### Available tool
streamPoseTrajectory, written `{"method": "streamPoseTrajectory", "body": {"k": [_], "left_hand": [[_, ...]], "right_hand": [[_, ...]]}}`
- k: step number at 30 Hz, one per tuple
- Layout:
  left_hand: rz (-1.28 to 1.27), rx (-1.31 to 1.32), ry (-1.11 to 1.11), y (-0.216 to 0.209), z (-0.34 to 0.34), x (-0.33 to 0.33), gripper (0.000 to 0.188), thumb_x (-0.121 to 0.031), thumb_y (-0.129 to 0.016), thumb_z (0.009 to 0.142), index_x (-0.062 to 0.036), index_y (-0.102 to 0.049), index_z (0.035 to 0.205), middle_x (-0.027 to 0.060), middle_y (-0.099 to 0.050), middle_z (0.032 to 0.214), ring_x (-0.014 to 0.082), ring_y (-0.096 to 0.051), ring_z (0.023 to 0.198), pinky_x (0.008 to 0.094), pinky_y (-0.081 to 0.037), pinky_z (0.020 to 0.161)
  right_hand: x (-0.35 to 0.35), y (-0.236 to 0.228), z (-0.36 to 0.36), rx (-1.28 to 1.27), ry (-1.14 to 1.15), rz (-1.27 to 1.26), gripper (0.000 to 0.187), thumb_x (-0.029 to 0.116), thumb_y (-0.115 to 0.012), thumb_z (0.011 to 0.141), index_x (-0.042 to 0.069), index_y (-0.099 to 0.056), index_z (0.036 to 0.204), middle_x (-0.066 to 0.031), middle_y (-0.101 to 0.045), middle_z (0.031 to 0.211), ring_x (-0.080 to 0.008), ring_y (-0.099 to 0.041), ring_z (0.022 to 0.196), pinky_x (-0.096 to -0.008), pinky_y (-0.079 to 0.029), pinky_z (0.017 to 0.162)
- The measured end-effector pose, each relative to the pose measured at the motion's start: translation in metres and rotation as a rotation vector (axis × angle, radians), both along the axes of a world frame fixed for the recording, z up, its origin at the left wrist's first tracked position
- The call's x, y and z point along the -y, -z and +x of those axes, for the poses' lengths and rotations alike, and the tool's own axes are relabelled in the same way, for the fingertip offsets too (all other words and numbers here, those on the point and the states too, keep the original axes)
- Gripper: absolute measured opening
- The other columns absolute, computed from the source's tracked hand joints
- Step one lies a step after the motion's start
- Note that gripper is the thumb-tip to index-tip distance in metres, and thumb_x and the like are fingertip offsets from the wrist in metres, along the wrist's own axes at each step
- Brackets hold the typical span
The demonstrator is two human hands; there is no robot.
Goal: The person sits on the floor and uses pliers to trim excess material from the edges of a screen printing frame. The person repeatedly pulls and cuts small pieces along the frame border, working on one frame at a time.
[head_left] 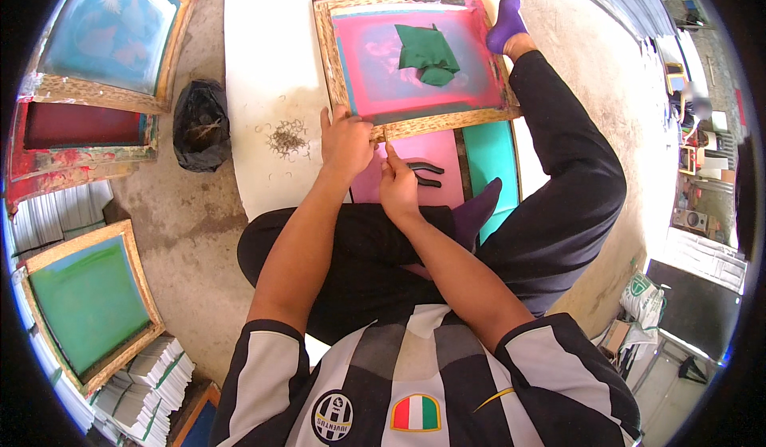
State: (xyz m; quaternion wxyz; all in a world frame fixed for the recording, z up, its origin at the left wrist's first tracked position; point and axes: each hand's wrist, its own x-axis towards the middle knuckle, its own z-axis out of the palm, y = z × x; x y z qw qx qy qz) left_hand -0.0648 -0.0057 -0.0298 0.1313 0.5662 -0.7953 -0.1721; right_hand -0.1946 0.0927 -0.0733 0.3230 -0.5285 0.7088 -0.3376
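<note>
A wooden screen-printing frame (447, 122) with pink and blue stained mesh lies in front of me, a crumpled green cloth (428, 52) on its mesh. My left hand (349, 142) is closed on the frame's near left corner, fingers over the wood. Just right of it, my right hand (399, 182) is closed with its thumb up against the frame's near edge. A small thin thing shows at that thumb tip, too small to name. Pliers with black handles (429, 174) lie beside my right hand on a pink panel (441, 150), their jaws hidden.
A heap of small bent bits, perhaps staples (288, 138), lies on the white board (267, 64) at left. Beyond it, a black plastic bag (201, 126) stands on the floor. Other framed screens (92, 299) lean at far left near paper stacks (144, 391). My socked foot (507, 21) touches the frame's right side.
</note>
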Motion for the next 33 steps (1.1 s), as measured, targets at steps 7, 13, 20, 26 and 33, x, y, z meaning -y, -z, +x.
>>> {"method": "streamPoseTrajectory", "body": {"k": [7, 13, 20, 26, 33], "left_hand": [[0.021, 0.014, -0.006, 0.001, 0.000, 0.001, 0.028, -0.026, -0.084, 0.071, -0.0162, -0.080, 0.097, 0.0054, -0.076, 0.104, 0.0280, -0.055, 0.118, 0.0597, -0.031, 0.114], [0.032, -0.002, 0.001, -0.004, 0.001, 0.001, 0.031, -0.026, -0.084, 0.071, -0.0155, -0.080, 0.100, 0.0060, -0.076, 0.106, 0.0289, -0.054, 0.119, 0.0587, -0.030, 0.114], [0.041, -0.012, -0.009, -0.002, 0.004, 0.001, 0.033, -0.027, -0.085, 0.070, -0.0156, -0.080, 0.100, 0.0056, -0.075, 0.105, 0.0289, -0.054, 0.119, 0.0582, -0.029, 0.115], [0.044, 0.008, 0.004, -0.006, 0.002, 0.002, 0.032, -0.027, -0.085, 0.070, -0.0166, -0.080, 0.099, 0.0050, -0.076, 0.106, 0.0279, -0.054, 0.120, 0.0568, -0.030, 0.114], [0.033, -0.027, -0.014, -0.003, 0.004, -0.001, 0.037, -0.030, -0.087, 0.069, -0.0162, -0.080, 0.102, 0.0045, -0.076, 0.106, 0.0265, -0.053, 0.122, 0.0557, -0.029, 0.114]], "right_hand": [[0.000, 0.013, -0.011, 0.191, 0.032, 0.159, 0.045, 0.008, -0.054, 0.104, 0.002, -0.049, 0.149, -0.0016, -0.059, 0.080, -0.0121, -0.051, 0.058, -0.0275, -0.047, 0.057], [0.000, -0.001, -0.010, 0.194, 0.010, 0.152, 0.047, 0.009, -0.055, 0.103, 0.003, -0.049, 0.149, -0.0090, -0.073, 0.099, -0.0222, -0.065, 0.081, -0.0358, -0.054, 0.081], [-0.001, -0.031, -0.004, 0.788, 0.220, 0.359, 0.049, 0.006, -0.054, 0.105, 0.014, -0.048, 0.153, 0.0031, -0.048, 0.071, -0.0031, -0.038, 0.061, -0.0189, -0.037, 0.053], [-0.003, -0.007, -0.008, 0.165, 0.003, 0.108, 0.048, 0.007, -0.055, 0.103, 0.005, -0.049, 0.150, -0.0064, -0.068, 0.091, -0.0210, -0.062, 0.077, -0.0346, -0.055, 0.081], [-0.001, -0.017, -0.022, 0.857, 0.159, 0.438, 0.047, 0.013, -0.055, 0.105, 0.023, -0.052, 0.151, -0.0036, -0.058, 0.076, -0.0125, -0.050, 0.052, -0.0310, -0.048, 0.047]]}}
